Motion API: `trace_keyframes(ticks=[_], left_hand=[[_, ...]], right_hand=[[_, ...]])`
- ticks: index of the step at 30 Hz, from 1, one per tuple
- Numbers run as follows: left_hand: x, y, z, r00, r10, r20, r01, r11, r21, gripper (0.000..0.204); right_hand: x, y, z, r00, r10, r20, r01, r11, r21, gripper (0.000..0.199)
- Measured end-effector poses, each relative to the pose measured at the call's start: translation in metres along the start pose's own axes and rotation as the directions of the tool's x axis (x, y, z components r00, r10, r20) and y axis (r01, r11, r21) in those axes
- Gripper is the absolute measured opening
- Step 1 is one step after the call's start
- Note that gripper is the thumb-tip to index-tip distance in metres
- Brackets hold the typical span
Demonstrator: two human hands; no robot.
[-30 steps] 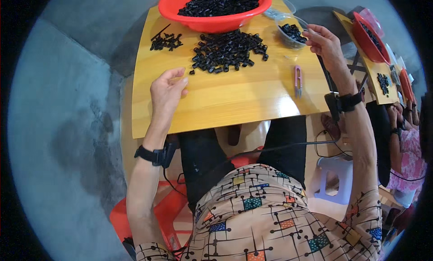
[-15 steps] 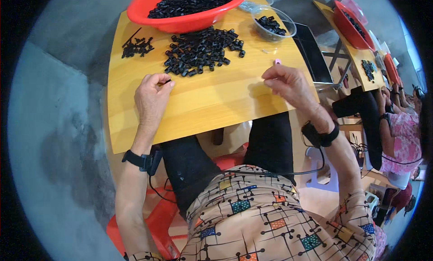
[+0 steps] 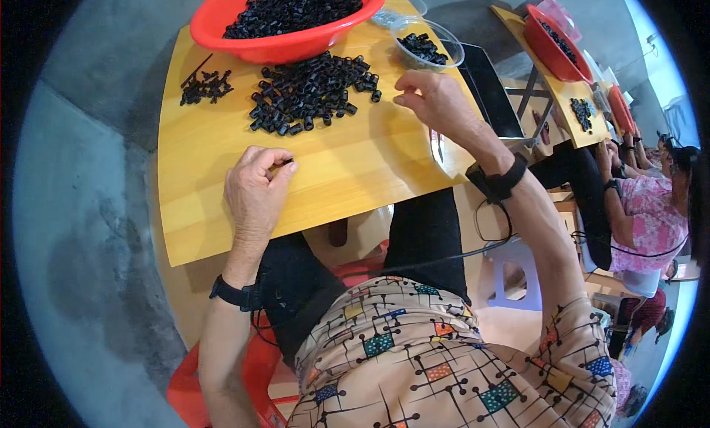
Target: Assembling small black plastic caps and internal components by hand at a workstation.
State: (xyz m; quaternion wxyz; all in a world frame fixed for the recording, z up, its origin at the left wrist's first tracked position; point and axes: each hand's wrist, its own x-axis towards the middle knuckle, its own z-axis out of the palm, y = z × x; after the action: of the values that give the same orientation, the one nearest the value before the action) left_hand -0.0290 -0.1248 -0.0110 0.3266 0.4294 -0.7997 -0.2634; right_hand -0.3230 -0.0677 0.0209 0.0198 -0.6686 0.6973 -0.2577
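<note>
My left hand [image 3: 255, 187] rests on the yellow wooden table [image 3: 347, 176], its fingers curled and its thumb and forefinger pinching a small dark part [image 3: 285, 162]. My right hand [image 3: 436, 102] hovers at the right edge of a loose pile of small black ring-shaped parts [image 3: 307, 95]. Its fingertips are pinched together, and I cannot make out anything between them. Behind the pile stands a red bowl [image 3: 222, 37] heaped with the same black parts. A clear plastic tub [image 3: 452, 52] with a few black parts sits just beyond my right hand.
A small heap of thin black pieces [image 3: 205, 86] lies at the table's far left. A dark flat tray [image 3: 488, 88] borders the table's right edge. Further right is another table [image 3: 573, 136] with a red bowl [image 3: 547, 39], where a person in pink [image 3: 651, 221] sits.
My right hand came back from the clear tub and now sits by the pile's right edge. My left hand closed into a pinch and stayed on the near part of the table.
</note>
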Motion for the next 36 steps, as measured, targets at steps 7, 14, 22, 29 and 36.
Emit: trace_keyframes(ticks=[7,14,22,29,36], left_hand=[[-0.001,-0.003,0.001,0.999,0.030,-0.034,-0.030,1.000,0.003,0.011],[-0.002,-0.002,0.000,1.000,-0.002,-0.027,0.002,1.000,0.002,0.012],[-0.004,0.002,-0.005,0.999,-0.022,-0.041,0.020,0.999,-0.029,0.011],[-0.004,-0.005,-0.001,0.999,-0.007,-0.046,0.005,0.999,-0.038,0.010],[-0.001,-0.008,0.000,0.997,0.017,-0.072,-0.024,0.996,-0.088,0.009]], right_hand=[[0.020,-0.015,0.030,0.995,-0.098,0.026,0.100,0.984,-0.148,0.014],[-0.013,-0.040,0.028,0.994,-0.051,0.101,0.062,0.992,-0.108,0.016],[-0.014,-0.010,-0.011,0.997,0.023,-0.080,-0.020,0.999,0.043,0.017],[-0.005,0.024,-0.004,0.997,0.074,-0.028,-0.078,0.976,-0.205,0.013],[0.012,0.044,0.018,0.999,-0.026,0.034,0.036,0.944,-0.329,0.012]])
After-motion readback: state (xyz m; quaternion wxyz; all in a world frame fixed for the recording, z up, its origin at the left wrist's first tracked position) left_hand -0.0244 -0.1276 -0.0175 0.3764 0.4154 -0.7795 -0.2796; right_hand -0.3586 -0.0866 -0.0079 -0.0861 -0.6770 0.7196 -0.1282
